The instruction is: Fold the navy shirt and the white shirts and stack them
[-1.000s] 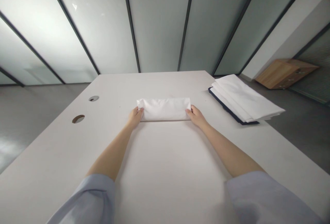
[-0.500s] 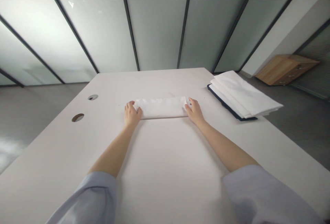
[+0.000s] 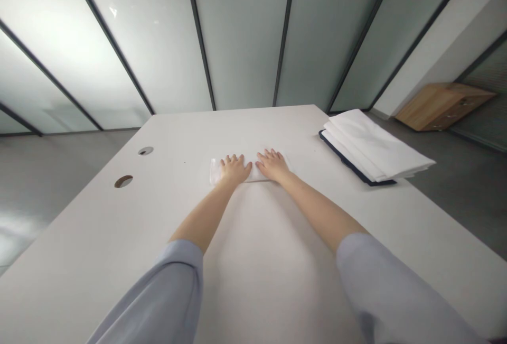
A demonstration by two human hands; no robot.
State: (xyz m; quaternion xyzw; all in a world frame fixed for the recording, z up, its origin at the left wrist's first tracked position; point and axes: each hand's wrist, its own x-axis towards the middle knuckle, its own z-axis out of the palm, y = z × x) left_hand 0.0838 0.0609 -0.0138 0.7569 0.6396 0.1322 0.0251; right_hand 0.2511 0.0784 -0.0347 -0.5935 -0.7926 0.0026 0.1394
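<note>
A folded white cloth [image 3: 216,171] lies on the white table [image 3: 257,259], out at arm's length. My left hand [image 3: 234,169] rests flat on the cloth's left half, fingers spread and open. My right hand [image 3: 272,165] lies flat on its right half, fingers also stretched out. The two hands are side by side, nearly touching, and cover most of the cloth. Only its left end and a strip between the hands show.
A stack of folded white cloths [image 3: 374,145] on a dark board sits at the table's right edge. Two round cable holes [image 3: 123,180] are in the table at left. Glass wall panels stand behind the table. A wooden cabinet [image 3: 441,105] is on the floor, far right.
Both hands have moved from the cloth's two ends inward onto its top and now lie flat, side by side. The cloth looks pressed flatter.
</note>
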